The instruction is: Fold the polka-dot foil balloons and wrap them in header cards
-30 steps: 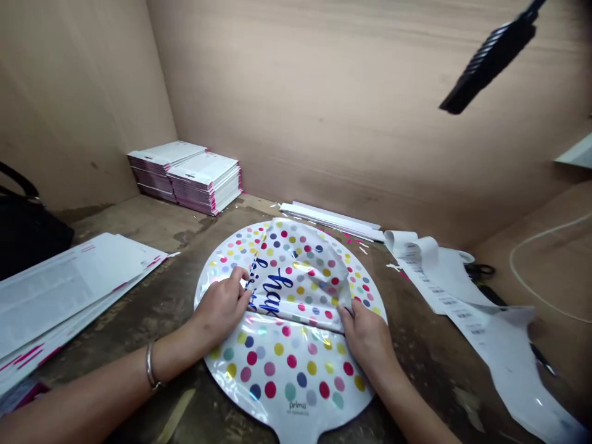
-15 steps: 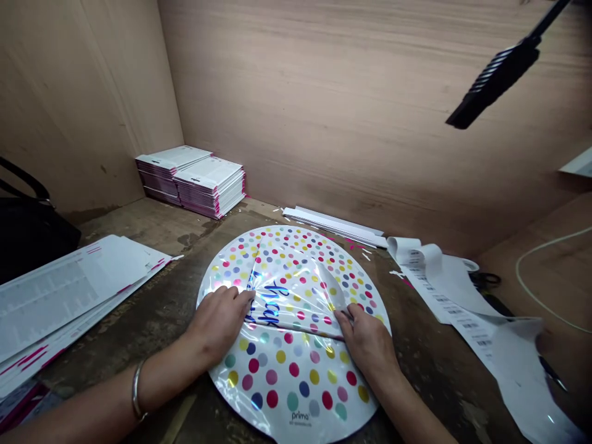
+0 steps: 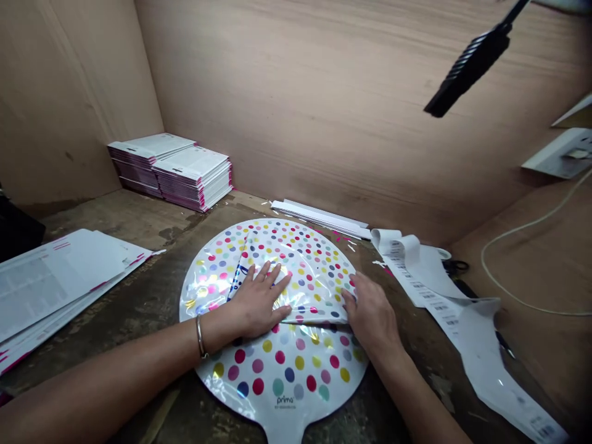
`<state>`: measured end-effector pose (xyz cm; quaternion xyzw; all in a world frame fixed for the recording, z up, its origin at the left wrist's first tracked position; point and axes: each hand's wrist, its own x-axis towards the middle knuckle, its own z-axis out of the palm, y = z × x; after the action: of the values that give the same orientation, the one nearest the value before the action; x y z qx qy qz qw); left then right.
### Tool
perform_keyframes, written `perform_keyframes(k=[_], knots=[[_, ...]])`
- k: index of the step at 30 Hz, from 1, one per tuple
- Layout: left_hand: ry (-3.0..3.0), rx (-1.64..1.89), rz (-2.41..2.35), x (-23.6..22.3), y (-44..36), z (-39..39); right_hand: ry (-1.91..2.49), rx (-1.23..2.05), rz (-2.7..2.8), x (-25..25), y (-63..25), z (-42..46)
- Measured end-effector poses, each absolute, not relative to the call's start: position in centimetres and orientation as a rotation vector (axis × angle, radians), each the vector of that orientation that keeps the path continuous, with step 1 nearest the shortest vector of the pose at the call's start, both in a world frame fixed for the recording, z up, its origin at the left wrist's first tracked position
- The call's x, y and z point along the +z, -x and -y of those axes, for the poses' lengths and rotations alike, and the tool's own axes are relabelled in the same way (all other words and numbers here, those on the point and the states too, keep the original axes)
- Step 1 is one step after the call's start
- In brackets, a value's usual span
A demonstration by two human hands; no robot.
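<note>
Small packing workshop, probably, though the view is narrow: booth of bare plywood walls (image 3: 287, 92), worn, stained wooden workbench (image 3: 134, 216), stacked printed packets (image 3: 192, 176), barcode label strips (image 3: 419, 280), loose printed sheets (image 3: 60, 277), a dotted foil balloon (image 3: 277, 364) laid out flat.

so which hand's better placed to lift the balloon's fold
Right hand, probably: its fingers sit at the folded edge of the foil balloon; the left hand lies flat on top.
</note>
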<state>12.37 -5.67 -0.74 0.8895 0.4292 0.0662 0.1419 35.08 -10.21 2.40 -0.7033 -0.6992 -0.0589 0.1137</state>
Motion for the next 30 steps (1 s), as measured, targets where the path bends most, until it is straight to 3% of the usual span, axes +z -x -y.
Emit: perform_keyframes(k=[4, 6, 9, 15, 23, 30], knots=[[-2.589, 0.217, -1.251, -0.7, -12.2, 5.7, 1.622, 0.122, 2.513, 1.6, -31.9, 11.8], [-2.581, 0.197, -1.262, -0.6, -12.1, 5.6, 1.779, 0.279, 2.502, 1.6, -31.6, 11.9], [-2.569, 0.165, -1.260, -0.6, -12.4, 5.6, 2.125, 0.224, 2.269, 2.3, -32.7, 10.9], [-2.577, 0.205, -1.273, -1.0, -12.3, 5.5, 1.750, 0.119, 2.396, 1.4, -31.0, 9.3], [-2.459, 0.160, -1.797, 0.7, -4.2, 3.8, 1.882, 0.301, 2.464, 0.5, -30.4, 9.9], [-2.666, 0.239, -1.046, 1.5, -4.8, 8.1, 1.929, 0.295, 2.455, 0.9, -30.2, 9.9]])
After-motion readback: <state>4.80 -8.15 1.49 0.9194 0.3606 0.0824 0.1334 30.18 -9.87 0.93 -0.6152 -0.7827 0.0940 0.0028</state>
